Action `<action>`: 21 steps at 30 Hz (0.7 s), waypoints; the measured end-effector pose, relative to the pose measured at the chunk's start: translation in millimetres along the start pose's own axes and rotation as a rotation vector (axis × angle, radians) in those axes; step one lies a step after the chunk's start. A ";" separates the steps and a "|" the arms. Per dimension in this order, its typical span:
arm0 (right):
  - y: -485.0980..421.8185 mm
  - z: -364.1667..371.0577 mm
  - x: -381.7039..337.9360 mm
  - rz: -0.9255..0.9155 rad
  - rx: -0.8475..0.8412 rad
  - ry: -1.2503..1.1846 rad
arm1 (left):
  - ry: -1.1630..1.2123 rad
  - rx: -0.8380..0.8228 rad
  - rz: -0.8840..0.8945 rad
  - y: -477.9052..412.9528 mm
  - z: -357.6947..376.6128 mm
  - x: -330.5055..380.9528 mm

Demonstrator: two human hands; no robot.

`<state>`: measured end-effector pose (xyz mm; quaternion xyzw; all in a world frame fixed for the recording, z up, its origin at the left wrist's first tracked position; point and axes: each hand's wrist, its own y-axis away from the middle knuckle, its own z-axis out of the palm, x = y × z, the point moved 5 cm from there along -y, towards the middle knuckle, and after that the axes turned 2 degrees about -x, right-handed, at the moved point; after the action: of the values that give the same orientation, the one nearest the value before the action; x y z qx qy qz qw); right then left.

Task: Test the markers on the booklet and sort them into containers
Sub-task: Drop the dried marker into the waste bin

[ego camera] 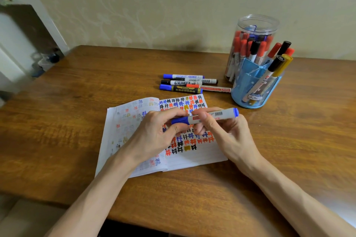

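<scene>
Gripping a blue marker (205, 117) in both hands (154, 132) over the well-marked booklet (198, 158), the person left five markers (189, 83) unsorted near the table's far edge.

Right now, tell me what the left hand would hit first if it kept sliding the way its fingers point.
The left hand points right, along the blue marker. It would probably meet the right hand first, since both grip that marker above the booklet; the fingers look nearly touching, though depth is unclear.

Both forearms bare to the frame edge, no sleeves, watch or bands visible; left hand (154, 132) and right hand (229, 131) ungloved, fingers (204, 119) without rings.
</scene>
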<state>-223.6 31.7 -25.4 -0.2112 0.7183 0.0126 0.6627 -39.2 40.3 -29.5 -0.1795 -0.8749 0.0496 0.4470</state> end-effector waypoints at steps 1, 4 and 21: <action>-1.0 -0.9 0.9 -0.001 -0.005 -0.004 | -0.001 -0.002 -0.002 0.0 0.2 0.2; -4.0 -1.6 2.5 -0.002 -0.030 -0.013 | 0.011 -0.003 -0.026 -1.1 -2.3 0.2; -29.1 63.3 -25.9 -0.124 -0.329 0.306 | 0.214 0.523 -0.102 108.5 -121.5 -11.1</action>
<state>-153.5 31.5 -0.7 -0.3598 0.7843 0.0565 0.5023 93.2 128.3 7.6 -0.0182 -0.7881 0.2318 0.5700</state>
